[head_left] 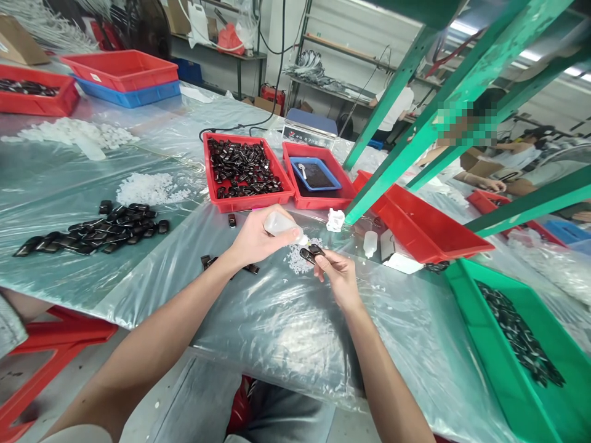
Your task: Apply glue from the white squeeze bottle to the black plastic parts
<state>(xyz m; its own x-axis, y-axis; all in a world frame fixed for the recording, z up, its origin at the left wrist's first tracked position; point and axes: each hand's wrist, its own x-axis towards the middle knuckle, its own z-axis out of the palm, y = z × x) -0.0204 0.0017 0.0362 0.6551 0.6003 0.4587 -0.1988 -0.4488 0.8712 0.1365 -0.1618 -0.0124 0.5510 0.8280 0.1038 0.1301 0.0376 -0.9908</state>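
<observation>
My left hand (258, 237) is wrapped round a translucent white bottle (278, 224), whose tip points down to the right. Between the fingers of my right hand (337, 274) are small glossy black pieces (306, 255), close to the bottle tip. Under them, small white bits (298, 261) lie scattered on the plastic-covered table (277, 320). A few more black pieces (252, 269) rest beside my left wrist, partly hidden by it. Behind my hands, a red tray (249, 203) holds many black pieces, and another red tray (323, 202) has a blue tray (339, 184) inside it.
Black pieces (122, 227) and white pieces (150, 189) are heaped at the left. Green metal posts (392, 166) slant across the right. A green bin (471, 307), an empty-looking red tray (420, 224) and a small bottle (370, 243) stand at the right. People sit beyond.
</observation>
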